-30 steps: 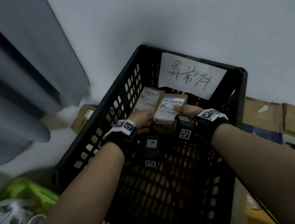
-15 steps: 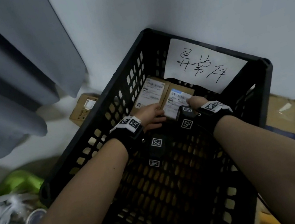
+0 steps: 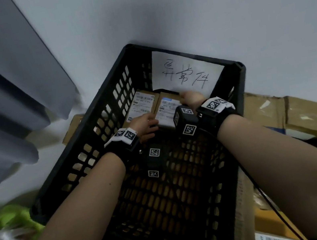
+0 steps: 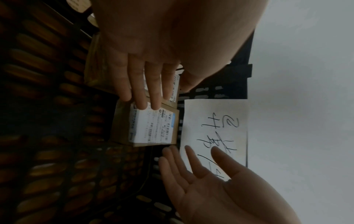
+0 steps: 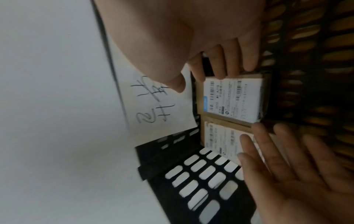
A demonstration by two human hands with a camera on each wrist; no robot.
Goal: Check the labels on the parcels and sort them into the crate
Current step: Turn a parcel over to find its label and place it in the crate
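A black slatted crate (image 3: 110, 128) stands against the wall, with a white handwritten sign (image 3: 185, 72) on its far side. Two brown parcels lie side by side on the crate floor at the far end, labels up. The left parcel (image 3: 143, 103) is partly under my left hand (image 3: 146, 123). In the left wrist view the straight fingers (image 4: 145, 84) lie across it and reach the label of the right parcel (image 4: 151, 125), which has a blue strip. My right hand (image 3: 190, 97) is open at that parcel's right edge, below the sign, and holds nothing.
A grey curtain (image 3: 0, 94) hangs at the left. Flattened cardboard boxes (image 3: 292, 115) lie right of the crate, and a small box (image 3: 72, 128) sits behind its left wall. A green bag (image 3: 11, 215) and clear plastic lie at the lower left.
Both hands carried the blue-strip parcel down and set it on the crate floor beside the other parcel. Their fingers have opened and let go of it.
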